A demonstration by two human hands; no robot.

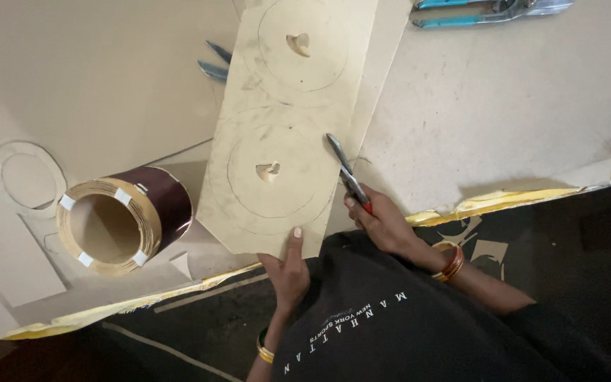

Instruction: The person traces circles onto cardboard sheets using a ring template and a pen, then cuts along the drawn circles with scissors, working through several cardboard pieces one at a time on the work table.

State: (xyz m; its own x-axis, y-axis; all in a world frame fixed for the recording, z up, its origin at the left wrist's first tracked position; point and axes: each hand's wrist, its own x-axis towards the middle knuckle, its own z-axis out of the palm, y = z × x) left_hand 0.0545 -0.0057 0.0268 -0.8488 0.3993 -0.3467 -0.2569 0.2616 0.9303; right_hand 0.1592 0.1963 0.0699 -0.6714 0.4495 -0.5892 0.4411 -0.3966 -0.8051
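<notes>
The left hand [288,272] is pinching the near edge of a tan cardboard sheet [288,127] marked with two pencilled circles, lying on the table [503,106], while the right hand [383,223] is gripping scissors [346,173] tightly, cutting its right edge beside a taped cardboard roll [118,223].

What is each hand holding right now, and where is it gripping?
The left hand pinches the cardboard sheet at its near bottom edge. The right hand grips the scissors by their red handles, blades at the sheet's right edge.
</notes>
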